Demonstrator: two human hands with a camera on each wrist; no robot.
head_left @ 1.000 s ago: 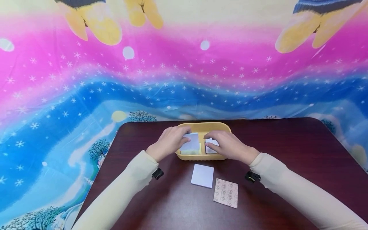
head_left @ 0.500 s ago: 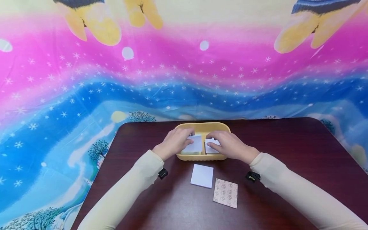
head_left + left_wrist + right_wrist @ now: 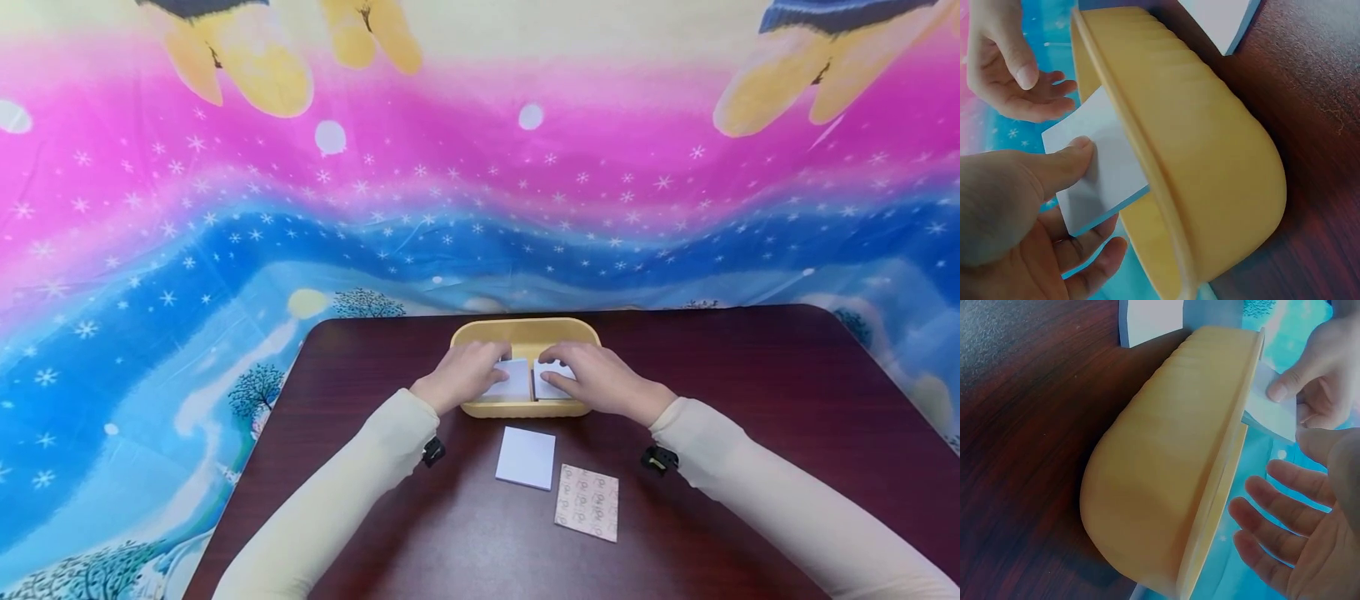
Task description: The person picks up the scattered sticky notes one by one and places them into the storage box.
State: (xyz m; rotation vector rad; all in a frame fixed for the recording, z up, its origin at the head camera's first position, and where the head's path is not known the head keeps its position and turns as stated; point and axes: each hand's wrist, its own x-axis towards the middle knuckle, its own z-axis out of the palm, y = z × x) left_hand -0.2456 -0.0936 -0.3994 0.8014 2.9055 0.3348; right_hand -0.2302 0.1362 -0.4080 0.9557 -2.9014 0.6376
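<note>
My left hand (image 3: 461, 375) pinches a white square notepad (image 3: 1113, 175), thumb on its face and fingers behind, over the left half of a yellow plastic bin (image 3: 528, 410). In the left wrist view this pad reaches past the bin's rim. My right hand (image 3: 603, 383) is over the bin's right half, its fingers loosely bent and spread apart. A second white pad (image 3: 553, 367) shows in the bin between that thumb and forefinger. The right wrist view shows nothing within the right hand's fingers (image 3: 1260, 512).
In front of the bin, a white square pad (image 3: 525, 458) lies on the dark wooden table (image 3: 720, 433). Next to it lies a pinkish square with printed marks (image 3: 587, 504). A colourful snowflake cloth (image 3: 480, 183) hangs behind the table's far edge.
My left hand has moved right and slightly down with its white notepad, which now covers the yellowish piece seen below it earlier. The right hand has stayed in place.
</note>
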